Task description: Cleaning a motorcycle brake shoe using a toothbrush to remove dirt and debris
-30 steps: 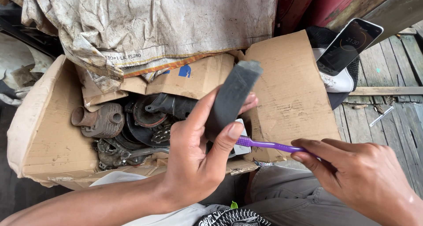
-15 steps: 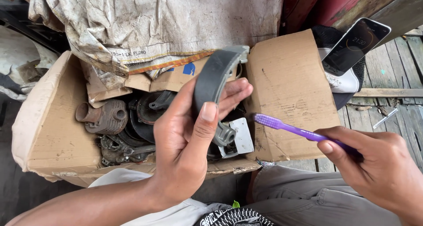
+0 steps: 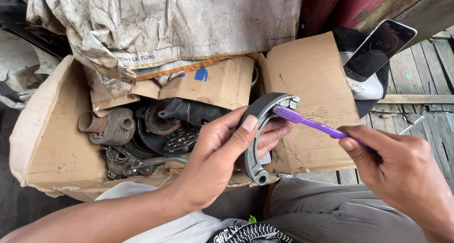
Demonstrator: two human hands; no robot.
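Under you runs a weathered wooden plank floor [image 3: 428,77]. An open cardboard box [image 3: 52,148] sits directly on it, flaps spread wide. To its right lies a white shoe [image 3: 366,84], and a small metal screw [image 3: 410,125] rests on the boards.

An open cardboard box [image 3: 52,143] is sitting on the ground, its flaps spreading outward. Behind the box, a stained, crumpled sack [image 3: 189,25] is draping over its far edge. To the right of the box, weathered grey wooden planks [image 3: 425,82] are running as flooring, daylight falling evenly across them. Beyond the box's far right corner, something red [image 3: 340,4] is standing.
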